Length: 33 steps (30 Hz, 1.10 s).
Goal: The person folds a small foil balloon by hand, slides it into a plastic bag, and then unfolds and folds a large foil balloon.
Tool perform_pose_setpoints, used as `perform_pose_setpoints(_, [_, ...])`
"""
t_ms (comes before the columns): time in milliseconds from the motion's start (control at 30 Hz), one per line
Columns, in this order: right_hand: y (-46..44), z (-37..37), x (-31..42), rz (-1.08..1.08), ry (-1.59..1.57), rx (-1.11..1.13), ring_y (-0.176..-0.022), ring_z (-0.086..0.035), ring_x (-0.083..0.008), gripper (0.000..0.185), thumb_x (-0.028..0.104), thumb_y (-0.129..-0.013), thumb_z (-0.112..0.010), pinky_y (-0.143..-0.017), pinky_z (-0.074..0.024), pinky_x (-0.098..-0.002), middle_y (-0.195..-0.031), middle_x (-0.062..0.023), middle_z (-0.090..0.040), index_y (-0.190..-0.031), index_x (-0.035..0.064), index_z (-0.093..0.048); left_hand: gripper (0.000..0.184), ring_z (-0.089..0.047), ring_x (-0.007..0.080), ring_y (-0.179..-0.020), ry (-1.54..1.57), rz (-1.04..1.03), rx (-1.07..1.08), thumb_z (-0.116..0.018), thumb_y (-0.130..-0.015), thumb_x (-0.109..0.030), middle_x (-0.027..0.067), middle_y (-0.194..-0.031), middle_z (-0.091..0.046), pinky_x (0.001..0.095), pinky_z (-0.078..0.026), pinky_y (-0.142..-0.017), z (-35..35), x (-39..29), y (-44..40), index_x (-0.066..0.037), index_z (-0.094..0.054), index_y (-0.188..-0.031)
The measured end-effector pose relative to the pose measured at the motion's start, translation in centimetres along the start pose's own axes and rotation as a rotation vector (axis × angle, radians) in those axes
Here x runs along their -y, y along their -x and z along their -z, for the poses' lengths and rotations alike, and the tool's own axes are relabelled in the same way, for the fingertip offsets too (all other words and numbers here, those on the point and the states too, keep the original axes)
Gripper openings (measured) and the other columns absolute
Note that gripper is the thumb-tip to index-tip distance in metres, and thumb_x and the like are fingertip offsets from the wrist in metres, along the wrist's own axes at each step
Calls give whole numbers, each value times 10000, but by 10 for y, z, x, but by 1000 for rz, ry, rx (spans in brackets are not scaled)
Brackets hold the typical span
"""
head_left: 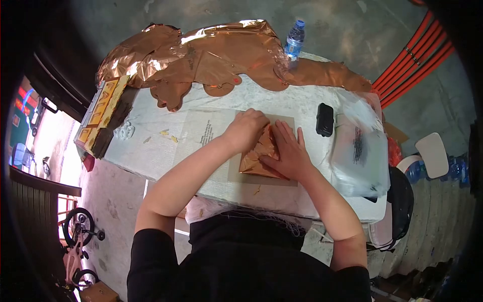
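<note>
The left hand (249, 130), half curled, its grip hidden, and the right hand (289, 151), spread flat, press folded copper foil (257, 157) on a grey sheet (235, 173) near the front edge. Clear bags (370, 161) lie rightward; farther, a capped bottle (294, 43), its content unclear, stands by large copper foil (221, 55). White tabletop (156, 118) shows leftward.

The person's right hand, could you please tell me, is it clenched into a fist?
No, the right hand lies on the folded copper-coloured foil with its fingers extended and its thumb held apart.
</note>
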State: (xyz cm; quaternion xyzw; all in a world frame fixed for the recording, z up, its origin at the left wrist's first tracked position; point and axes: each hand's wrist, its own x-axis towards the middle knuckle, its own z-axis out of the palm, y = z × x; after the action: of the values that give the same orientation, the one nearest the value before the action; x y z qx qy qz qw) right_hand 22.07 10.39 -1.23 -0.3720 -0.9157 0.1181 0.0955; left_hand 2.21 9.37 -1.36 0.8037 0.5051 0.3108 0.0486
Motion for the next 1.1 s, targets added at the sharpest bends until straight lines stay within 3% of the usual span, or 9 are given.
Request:
perform_pose_setpoints(167, [2,-4,-3,35,17,-44,-1411,-210,-297,900,618,-802,-553,-1125,-73,-575,-1485,-184,-289,-1407,-8,-324,185,-570,318,-968,-86,128,111,-597,-819,-93,109,-948,-621,419,-446,-824,-1,-2,-7,-63,-631,-999])
perform_pose_setpoints(567, [2,-7,-3,31,-1,-92,-1399,-228,-316,953,622,-746,-629,-1108,-72,-603,-1449,-216,-319,-1357,-56,-357,95,-581,296,-953,-139,233,335,-539,-868,-141,99,-900,-619,422,-404,-826,1,-1,-23,-69,-591,-903])
perform_pose_setpoints(767, [2,-4,-1,10,50,-111,-1395,-231,-337,995,630,-715,-657,-1094,-62,-625,-1445,-223,-318,-1355,-69,-353,136,-568,284,-974,-251,214,216,-544,-876,-192,99,-938,-607,419,-393,-840,-8,-1,-17,-71,-599,-906])
perform_pose_setpoints(1033, [1,-5,-3,11,103,-75,-1406,-207,-339,995,680,-738,-595,-1071,-92,-657,-1458,-223,-300,-1364,-54,-355,135,-545,272,-938,-273,116,187,-584,-841,-205,81,-905,-550,407,-390,-800,-3,-3,-15,-89,-609,-904])
perform_pose_setpoints(1100, [0,3,1,-34,100,1,-1422,-168,-329,1007,675,-741,-594,-1093,-64,-624,-1483,-220,-265,-1390,-46,-324,138,-540,268,-933,-266,113,202,-591,-834,-207,77,-898,-536,403,-387,-790,-4,-3,-15,-94,-613,-909])
